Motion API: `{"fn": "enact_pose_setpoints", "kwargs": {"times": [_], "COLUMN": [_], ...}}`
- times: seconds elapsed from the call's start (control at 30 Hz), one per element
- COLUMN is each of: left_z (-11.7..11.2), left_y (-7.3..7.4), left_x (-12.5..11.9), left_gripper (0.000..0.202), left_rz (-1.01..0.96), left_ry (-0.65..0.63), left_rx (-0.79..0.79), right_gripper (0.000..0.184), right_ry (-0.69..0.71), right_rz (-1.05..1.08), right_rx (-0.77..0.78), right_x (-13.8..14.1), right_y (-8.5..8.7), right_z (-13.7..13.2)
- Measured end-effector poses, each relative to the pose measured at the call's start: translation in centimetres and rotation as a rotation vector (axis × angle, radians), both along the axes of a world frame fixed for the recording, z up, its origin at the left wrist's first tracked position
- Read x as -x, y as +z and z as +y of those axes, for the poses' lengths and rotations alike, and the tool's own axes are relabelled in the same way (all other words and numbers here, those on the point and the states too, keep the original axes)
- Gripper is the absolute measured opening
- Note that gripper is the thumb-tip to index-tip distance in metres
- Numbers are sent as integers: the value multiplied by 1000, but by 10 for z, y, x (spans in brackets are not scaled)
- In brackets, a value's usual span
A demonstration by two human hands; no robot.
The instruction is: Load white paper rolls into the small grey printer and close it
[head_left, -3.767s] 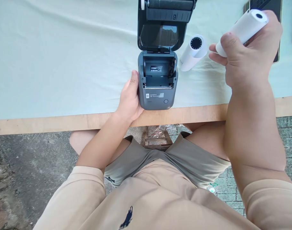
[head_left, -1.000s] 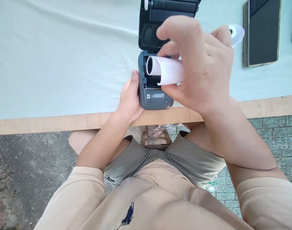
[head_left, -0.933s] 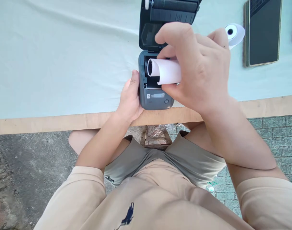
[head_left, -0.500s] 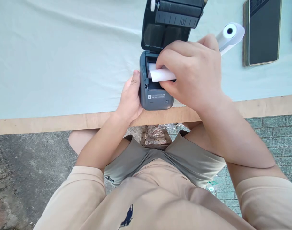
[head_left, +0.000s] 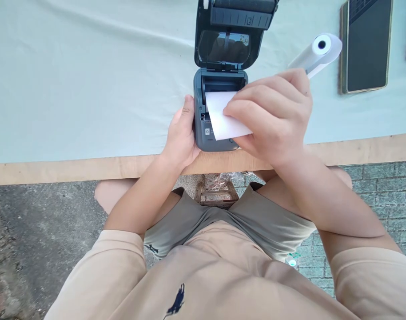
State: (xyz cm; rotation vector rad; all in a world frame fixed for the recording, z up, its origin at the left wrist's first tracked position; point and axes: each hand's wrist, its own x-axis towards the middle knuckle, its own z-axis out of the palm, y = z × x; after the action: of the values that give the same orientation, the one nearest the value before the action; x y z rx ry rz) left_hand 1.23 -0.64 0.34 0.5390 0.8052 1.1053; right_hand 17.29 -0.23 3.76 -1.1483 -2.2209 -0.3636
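Observation:
A small dark grey printer (head_left: pixel 203 133) sits near the table's front edge with its lid (head_left: pixel 228 40) swung open and standing upright. A white paper strip (head_left: pixel 221 113) runs out of the printer's compartment toward me. My right hand (head_left: pixel 272 118) pinches the strip's right part, fingers closed on it. The roll itself is hidden inside the compartment. My left hand (head_left: pixel 181 135) is wrapped against the printer's left side, thumb along its edge.
A second white paper roll (head_left: pixel 318 51) lies on the pale cloth (head_left: pixel 89 80) right of the printer. A dark phone (head_left: pixel 366 44) lies farther right, and another device pokes in at the right edge. The wooden table edge (head_left: pixel 73 171) runs below.
My right hand set the roll into the printer's compartment, then drew back toward me with the paper's end, so a flat strip now lies over the printer's front. My left hand stayed put.

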Motion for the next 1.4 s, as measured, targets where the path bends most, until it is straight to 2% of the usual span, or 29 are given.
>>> {"fn": "enact_pose_setpoints", "kwargs": {"times": [0.1, 0.17, 0.4, 0.53, 0.7, 0.97, 1.07, 1.13, 1.2, 1.27, 1.3, 1.4], "left_z": [0, 0, -1, 0, 0, 1, 2, 2, 1, -1, -2, -5], "left_y": [2, 3, 2, -1, 0, 2, 6, 8, 9, 8, 7, 7], "left_x": [0, 0, 1, 0, 0, -1, -1, 0, 2, 5, 6, 8], "left_gripper": [40, 39, 40, 39, 43, 43, 44, 46, 49, 24, 20, 40], "left_rz": [-8, -19, -15, -21, -36, -74, -90, -102, -144, -126, -100, 8], "left_ry": [-11, -4, -4, 2, -5, -21, -39, -106, -172, -181, -151, -90], "left_rx": [4, -10, -33, -31, 8, 19, 47, 59, 18, -69, -97, -32], "right_gripper": [9, 4, 5, 8, 10, 14, 39, 46, 42, 39, 38, 38], "right_ry": [110, 157, 192, 248, 286, 270, 306, 330, 326, 292, 271, 253], "right_rz": [161, 212, 40, 131, 147, 102, 92, 117, 128, 93, 67, 59], "right_rx": [-116, -132, -101, -145, -212, -135, -74, -76, -84, -57, -32, 8], "right_x": [-2, -3, -3, -5, -10, -14, -17, -18, -19, -20, -20, -19], "right_y": [-8, -13, -21, -23, -23, -25, -26, -27, -28, -30, -31, -34], "right_z": [-6, -10, -18, -14, -7, -7, -8, -8, -8, -7, -8, -10]}}
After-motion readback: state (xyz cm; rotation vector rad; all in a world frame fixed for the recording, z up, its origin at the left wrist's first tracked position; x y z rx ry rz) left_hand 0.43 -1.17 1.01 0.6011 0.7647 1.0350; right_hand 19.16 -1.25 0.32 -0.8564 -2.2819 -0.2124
